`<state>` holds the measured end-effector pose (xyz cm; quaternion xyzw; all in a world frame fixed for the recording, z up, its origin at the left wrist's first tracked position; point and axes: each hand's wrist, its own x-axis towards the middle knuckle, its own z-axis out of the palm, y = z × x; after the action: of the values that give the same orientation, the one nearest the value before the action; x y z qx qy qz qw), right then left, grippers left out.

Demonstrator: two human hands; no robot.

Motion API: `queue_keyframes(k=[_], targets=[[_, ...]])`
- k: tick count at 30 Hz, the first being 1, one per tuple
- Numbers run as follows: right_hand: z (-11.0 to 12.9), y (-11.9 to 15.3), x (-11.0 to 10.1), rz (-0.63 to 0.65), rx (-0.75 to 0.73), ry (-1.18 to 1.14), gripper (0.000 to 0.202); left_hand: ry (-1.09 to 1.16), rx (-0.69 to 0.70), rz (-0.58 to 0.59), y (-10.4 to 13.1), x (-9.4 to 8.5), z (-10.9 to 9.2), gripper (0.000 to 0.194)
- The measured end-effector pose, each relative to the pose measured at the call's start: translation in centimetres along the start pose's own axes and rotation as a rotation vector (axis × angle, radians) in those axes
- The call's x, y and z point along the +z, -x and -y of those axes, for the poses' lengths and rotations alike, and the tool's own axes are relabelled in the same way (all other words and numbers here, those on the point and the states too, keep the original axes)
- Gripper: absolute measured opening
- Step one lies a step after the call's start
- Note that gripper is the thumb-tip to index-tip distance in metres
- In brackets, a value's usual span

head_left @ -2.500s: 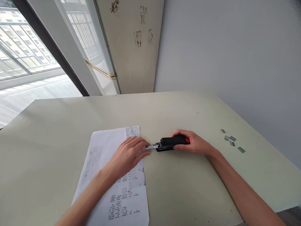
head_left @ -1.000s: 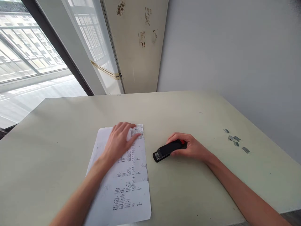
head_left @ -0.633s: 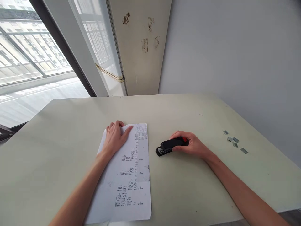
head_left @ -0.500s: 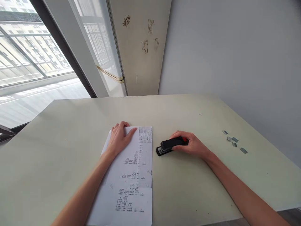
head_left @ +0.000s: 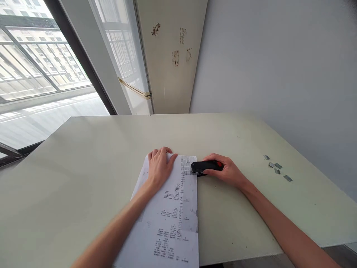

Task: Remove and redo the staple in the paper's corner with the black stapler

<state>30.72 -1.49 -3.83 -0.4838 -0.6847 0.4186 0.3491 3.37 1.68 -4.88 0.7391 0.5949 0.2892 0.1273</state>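
Stapler: black (head_left: 208,166) with a red patch (head_left: 219,163) on its rear; it lies level on the table, its nose pointing left, at the upper part of the paper's right edge.
Stapler mouth: the upper arm reaches over the paper's right edge and onto the dense block of print (head_left: 189,162); the front of the base is hidden, so how deep the paper sits between arm and base is hard to judge from here.
Right hand: (head_left: 227,171) wrapped around the rear half of the stapler, thumb along the near side and fingers along the far side, with the gap between them filled by the stapler body.
Left hand: (head_left: 161,167) on the upper left part of the paper, thumb resting on top and fingers curled over the far edge, pinching it there; the gap between thumb and fingers is moderate.
Paper: white (head_left: 170,212), printed in groups of small lines, flat on the table between the left forearm and the stapler; its near end runs out of view at the bottom.
Grey strips: five small ones (head_left: 288,178), loosely scattered on the right part of the table, well apart from the stapler.
Tabletop: pale (head_left: 92,178), bearing paper, stapler and strips.
Tall cabinet: beige side panel (head_left: 173,83) with brown blotches and a gold handle (head_left: 134,88), beyond the table; its inside is hidden.
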Motion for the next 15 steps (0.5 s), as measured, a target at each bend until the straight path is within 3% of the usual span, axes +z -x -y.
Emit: queue_keyframes(k=[3, 5, 11, 15], targets=[[0.1, 0.1, 0.1, -0.001, 0.013, 0.025, 0.032, -0.023, 0.009, -0.024, 0.3, 0.0, -0.1, 0.025], [0.1, 0.3, -0.1, 0.008, 0.019, 0.055, 0.036, 0.009, 0.093, 0.007, 0.5, -1.0, 0.6, 0.033], [1.1, 0.5, -0.3, -0.055, 0.091, 0.116, 0.045, 0.113, 0.489, 0.329, 2.5, -5.5, 4.0, 0.038], [2.8, -0.2, 0.5, -0.132, 0.17, 0.215, 0.048, 0.058, 0.587, 0.372, 4.6, -5.7, 4.2, 0.051]])
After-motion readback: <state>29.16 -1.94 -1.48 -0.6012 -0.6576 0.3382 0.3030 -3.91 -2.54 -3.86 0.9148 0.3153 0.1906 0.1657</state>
